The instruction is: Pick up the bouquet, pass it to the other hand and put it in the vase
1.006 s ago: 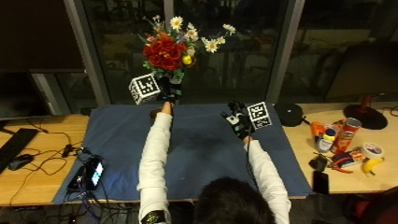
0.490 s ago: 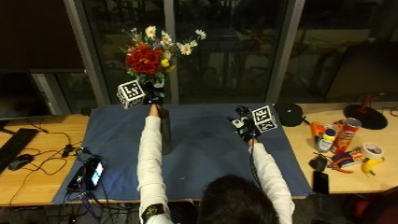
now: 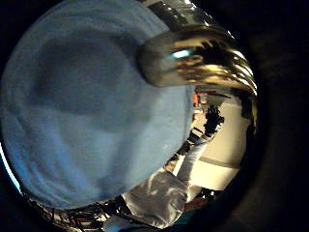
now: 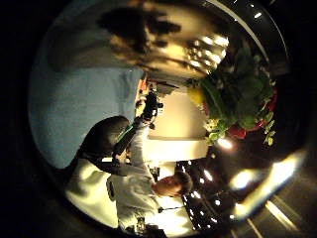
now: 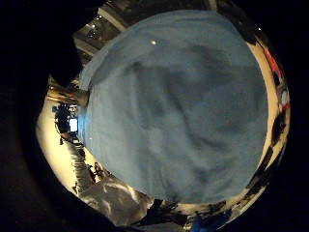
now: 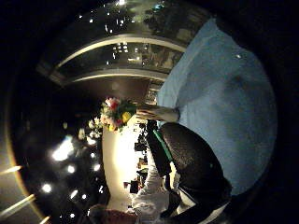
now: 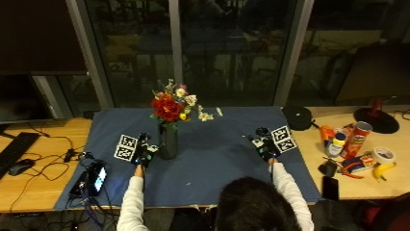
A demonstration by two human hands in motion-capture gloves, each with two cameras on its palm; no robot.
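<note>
Bouquet point(image 7: 172, 107) is seen standing upright in the dark vase point(image 7: 168, 140), red blooms uppermost, white and yellow ones to the side. The vase is set on the blue cloth point(image 7: 218, 159) covering the counter point(image 7: 38, 159), toward the cloth's left half and nearer its far edge than its near one.

Left hand point(image 7: 142, 155) is held just beside the vase, low by its base; contact cannot be confirmed from the outside view. The vase fills much of the left palm views (close, then, but not surely gripped). Whether its fingers are curled or straight cannot be told.

Right hand point(image 7: 264, 146) is held over the cloth's right half, well apart from the vase, nothing in it; its finger posture cannot be made out either.

Judged progress: pick-up, hand-over and placement all appear done, since stems are in the vase. Only withdrawal of the left hand seems left.

A crisp tube point(image 7: 353, 139) and banana point(image 7: 384, 170) are noted at the counter's right end.
</note>
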